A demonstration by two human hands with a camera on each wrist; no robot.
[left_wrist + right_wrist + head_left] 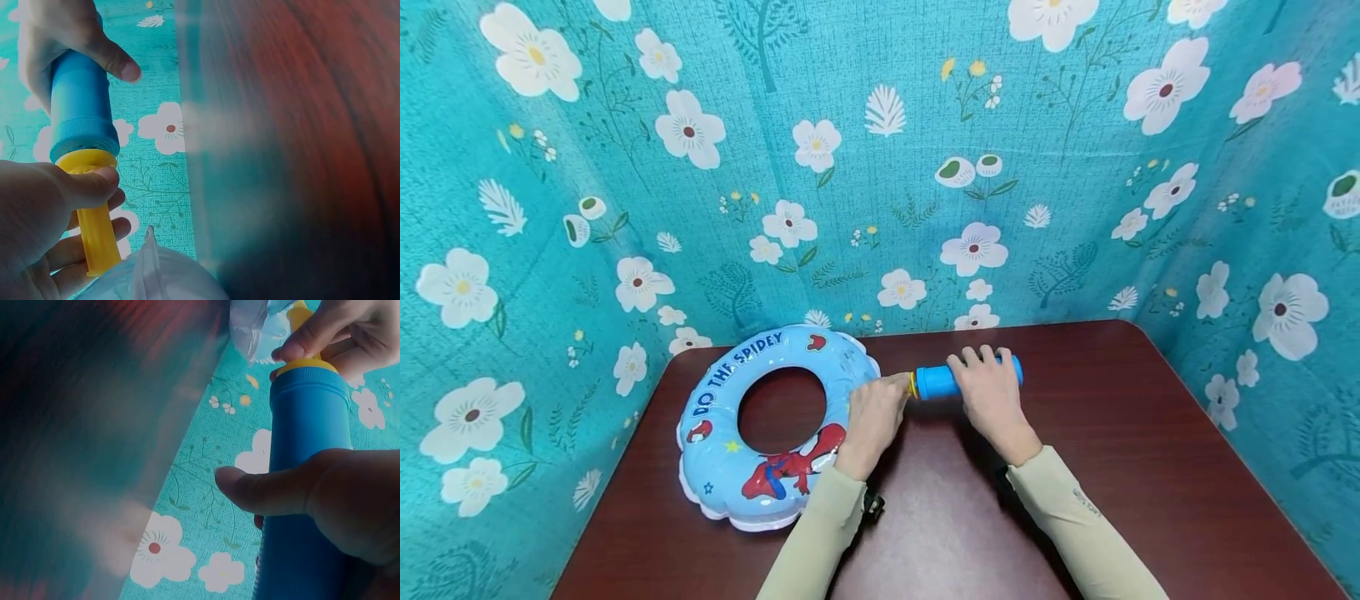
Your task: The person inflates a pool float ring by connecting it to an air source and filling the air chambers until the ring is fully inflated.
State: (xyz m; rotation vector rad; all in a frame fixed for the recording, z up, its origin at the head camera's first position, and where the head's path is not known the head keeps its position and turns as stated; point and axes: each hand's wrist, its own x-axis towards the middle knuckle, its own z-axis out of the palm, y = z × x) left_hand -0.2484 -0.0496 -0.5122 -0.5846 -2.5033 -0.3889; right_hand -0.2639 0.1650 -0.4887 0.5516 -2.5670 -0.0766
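Observation:
A hand pump with a ribbed blue barrel [937, 382] is held sideways near the table's far edge. My right hand [990, 394] grips its barrel. My left hand [877, 415] pinches the yellow nozzle [96, 234] close to its round collar, between thumb and fingers in the left wrist view. To the left lies an inflated light-blue swim ring [710, 454] with red cartoon figures and lettering. Part of its right side is hidden behind the left hand. In the left wrist view the nozzle's lower end comes close to the ring's edge [169, 275]; whether they touch I cannot tell.
Dark reddish-brown wood forms the table [1120, 467] under everything. A turquoise curtain [880, 192] with white flowers hangs behind the table and at both sides. Both forearms in pale sleeves [1063, 508] reach over the table from the front.

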